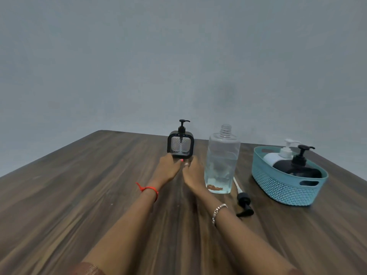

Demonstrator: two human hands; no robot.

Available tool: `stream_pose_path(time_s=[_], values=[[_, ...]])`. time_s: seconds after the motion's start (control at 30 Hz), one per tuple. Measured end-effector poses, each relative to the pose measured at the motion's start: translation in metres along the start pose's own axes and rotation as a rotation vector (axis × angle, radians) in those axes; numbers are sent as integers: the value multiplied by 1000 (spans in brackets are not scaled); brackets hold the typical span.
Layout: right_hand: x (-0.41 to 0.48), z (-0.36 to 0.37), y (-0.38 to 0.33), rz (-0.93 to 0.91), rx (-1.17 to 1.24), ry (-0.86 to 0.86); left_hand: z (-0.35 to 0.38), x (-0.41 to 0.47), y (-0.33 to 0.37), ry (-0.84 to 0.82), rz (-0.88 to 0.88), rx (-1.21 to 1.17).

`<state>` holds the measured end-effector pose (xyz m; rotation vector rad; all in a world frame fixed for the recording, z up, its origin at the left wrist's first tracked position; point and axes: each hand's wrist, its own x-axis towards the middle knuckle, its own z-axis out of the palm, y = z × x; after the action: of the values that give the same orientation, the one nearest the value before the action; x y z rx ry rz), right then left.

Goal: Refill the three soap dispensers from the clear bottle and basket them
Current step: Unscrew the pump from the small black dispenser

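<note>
A square black-framed dispenser with a clear ribbed window and its black pump on stands upright at the far middle of the table. My left hand grips its lower left corner, thumb in front. My right hand touches its lower right corner. Just right of my hands stands the clear bottle, uncapped, with pale blue liquid in its lower part. The teal basket at the right holds a white dispenser and a black dispenser.
A loose black pump head with a white tube lies on the wooden table between the clear bottle and the basket. A plain grey wall rises behind the table's far edge.
</note>
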<state>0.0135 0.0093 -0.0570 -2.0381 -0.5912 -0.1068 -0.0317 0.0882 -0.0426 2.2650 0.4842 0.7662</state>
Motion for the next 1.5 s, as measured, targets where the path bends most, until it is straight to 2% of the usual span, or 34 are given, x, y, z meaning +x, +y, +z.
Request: stream_pose_path(time_s=[0.1, 0.3, 0.53, 0.63, 0.77, 0.93, 1.07, 1.2, 1.3, 1.4, 1.5], values=[[27, 13, -2, 58, -18, 37, 9, 27, -15, -3, -25, -8], [87, 40, -9, 201, 148, 153, 22, 87, -48, -30, -142, -55], [135, 57, -4, 284, 271, 220, 36, 136, -72, -75, -162, -122], [138, 62, 3, 253, 313, 209, 45, 140, -78, -76, -158, -165], [131, 58, 4, 238, 274, 286, 49, 138, -77, -33, -160, -231], [111, 43, -6, 196, 211, 340, 27, 124, -70, -13, -175, -335], [79, 29, -24, 88, 148, 332, 0, 100, -61, -24, -179, -441], [34, 11, -45, -35, 103, 274, -27, 65, -45, 12, -178, -560], [1, -3, -54, -119, 75, 227, -44, 37, -35, -20, -171, -622], [-29, -17, -53, -141, 30, 126, -56, 9, -31, -114, -168, -599], [-55, -32, -46, -162, 2, 56, -62, -19, -24, -101, -184, -568]])
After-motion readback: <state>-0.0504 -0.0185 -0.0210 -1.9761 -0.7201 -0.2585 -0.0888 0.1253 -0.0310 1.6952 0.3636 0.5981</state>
